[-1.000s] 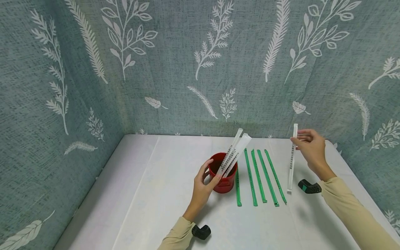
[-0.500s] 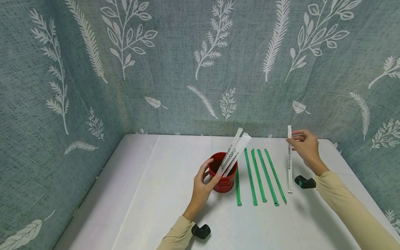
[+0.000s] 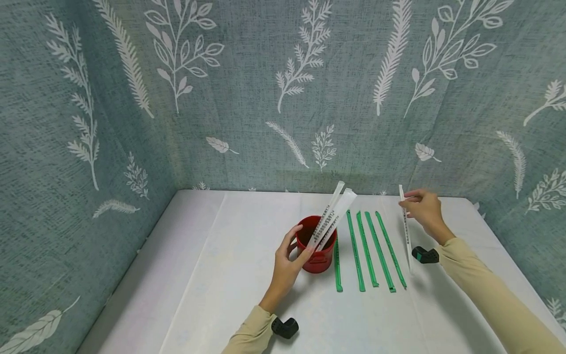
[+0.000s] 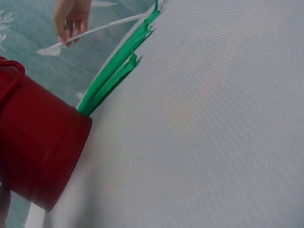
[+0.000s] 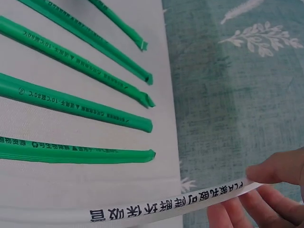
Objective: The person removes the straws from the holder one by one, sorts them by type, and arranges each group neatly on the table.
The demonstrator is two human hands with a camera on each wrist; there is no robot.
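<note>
A white table (image 3: pixel 230 275) carries a red cup (image 3: pixel 316 250), which the left hand (image 3: pixel 286 265) grips by the rim, two wrapped straws leaning inside. Right of it lie green straws (image 3: pixel 367 248). Beyond them the right hand (image 3: pixel 422 209) pinches a white straw (image 3: pixel 405 227) near its top, the lower end slanting down toward the table.

- Wall (image 3: pixel 283 88) behind the work: teal woven fabric printed with white leaves and fern fronds.
- Same fabric runs down the left side (image 3: pixel 66 147) and the right side (image 3: pixel 530 162), closing the space in on three sides.
- Table (image 3: pixel 221 275): white cloth cover, faint creases running front to back, reaching to the foot of the fabric.
- Light: even, soft, with faint shadows on the cloth.
</note>
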